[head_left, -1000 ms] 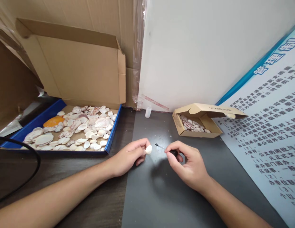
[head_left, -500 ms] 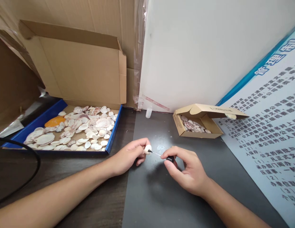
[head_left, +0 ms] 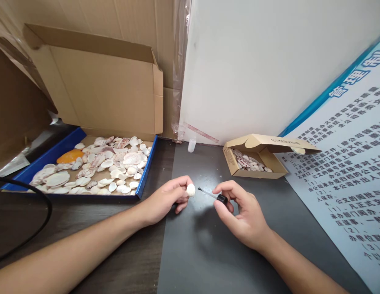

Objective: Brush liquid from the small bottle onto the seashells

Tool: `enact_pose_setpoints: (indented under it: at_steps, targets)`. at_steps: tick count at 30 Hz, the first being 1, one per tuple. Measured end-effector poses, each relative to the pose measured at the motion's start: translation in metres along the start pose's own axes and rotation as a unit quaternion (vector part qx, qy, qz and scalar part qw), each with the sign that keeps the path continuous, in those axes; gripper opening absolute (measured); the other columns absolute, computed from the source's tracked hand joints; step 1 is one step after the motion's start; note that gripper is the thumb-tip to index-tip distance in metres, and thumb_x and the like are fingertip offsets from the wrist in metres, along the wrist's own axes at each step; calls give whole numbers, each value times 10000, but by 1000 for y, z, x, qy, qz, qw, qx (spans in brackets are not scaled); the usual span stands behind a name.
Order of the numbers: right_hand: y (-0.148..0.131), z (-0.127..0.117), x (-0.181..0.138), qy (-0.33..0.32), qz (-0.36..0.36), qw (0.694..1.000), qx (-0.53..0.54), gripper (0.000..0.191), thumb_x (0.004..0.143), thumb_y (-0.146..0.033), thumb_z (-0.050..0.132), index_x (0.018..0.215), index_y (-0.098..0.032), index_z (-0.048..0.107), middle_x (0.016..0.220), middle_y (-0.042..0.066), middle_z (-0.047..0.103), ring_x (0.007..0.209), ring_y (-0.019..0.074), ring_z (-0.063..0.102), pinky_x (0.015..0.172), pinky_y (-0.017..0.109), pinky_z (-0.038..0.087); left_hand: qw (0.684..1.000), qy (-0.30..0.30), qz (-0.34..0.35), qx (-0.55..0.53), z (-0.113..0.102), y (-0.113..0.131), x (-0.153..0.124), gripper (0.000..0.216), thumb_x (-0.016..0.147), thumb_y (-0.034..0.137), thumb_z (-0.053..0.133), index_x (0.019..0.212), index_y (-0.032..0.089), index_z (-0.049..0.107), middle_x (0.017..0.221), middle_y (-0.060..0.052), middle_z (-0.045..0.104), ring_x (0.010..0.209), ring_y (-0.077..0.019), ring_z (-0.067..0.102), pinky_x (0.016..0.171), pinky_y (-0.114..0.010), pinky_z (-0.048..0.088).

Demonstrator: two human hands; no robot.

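Between the fingertips of my left hand [head_left: 170,199] is a small white ribbed seashell [head_left: 191,190], its ridged face toward the right. My right hand [head_left: 242,212] pinches a small brush by its black cap [head_left: 222,199]. The brush's thin stem [head_left: 210,194] points left, and its dark bristles stop a short gap from the shell. Both hands are above the dark grey mat [head_left: 190,261]. My left hand's lower fingers are curled, and their inner side is hidden.
A blue-edged cardboard box [head_left: 148,163] with its lid up holds many shells at left. A smaller cardboard box [head_left: 254,174] with shells stands back right. A small translucent container [head_left: 191,145] stands by the wall. A black cable [head_left: 49,212] loops at left; a printed sheet [head_left: 340,179] lies right.
The brush tip has come off the shell and moved right, up a little, with my right hand. My left hand still holds the shell, now turned slightly.
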State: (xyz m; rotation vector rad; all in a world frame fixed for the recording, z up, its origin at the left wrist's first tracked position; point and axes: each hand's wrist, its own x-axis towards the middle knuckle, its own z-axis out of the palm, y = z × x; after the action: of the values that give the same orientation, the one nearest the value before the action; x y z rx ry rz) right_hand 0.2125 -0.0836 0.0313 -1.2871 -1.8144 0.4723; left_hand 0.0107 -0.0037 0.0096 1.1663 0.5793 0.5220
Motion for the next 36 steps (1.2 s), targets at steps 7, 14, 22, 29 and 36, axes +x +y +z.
enact_pose_setpoints:
  at_steps: [7,14,22,29,36]
  targets:
    - [2,1,-1,-16,14,1000,-3,142,847,-178,584,980,-225,564,583,-96,404,460,92,471,496,199,429,1000,0,-2,-30,-1,-1,2,91,821,247,524,780,193,464,549,98,345,476,-70,331,490,-215,294]
    - [3,0,-2,-28,-9,999,13,118,924,-203,504,1024,-226,564,645,-62,487,554,110,517,553,209,453,998,21,-24,-47,0,2,2,61,781,219,537,767,182,490,503,81,429,446,-70,409,487,-211,307]
    - [2,2,-1,-4,-15,1000,5,121,933,-197,498,1027,-233,565,651,-65,488,543,99,518,538,194,446,993,44,-26,-104,-1,7,4,144,763,260,631,763,172,517,500,97,350,446,-64,369,472,-201,303]
    - [3,2,-2,4,-8,1000,-7,116,914,-183,534,1011,-238,564,629,-80,466,514,87,498,535,187,434,993,43,-27,-108,-3,4,3,151,780,256,645,765,171,521,503,99,340,441,-61,366,468,-199,301]
    - [3,3,-2,-2,4,1000,-9,137,884,-167,575,997,-243,561,604,-97,432,495,79,479,530,181,420,993,44,-24,-103,-2,5,4,169,772,275,658,765,174,523,499,101,335,443,-61,365,473,-200,297]
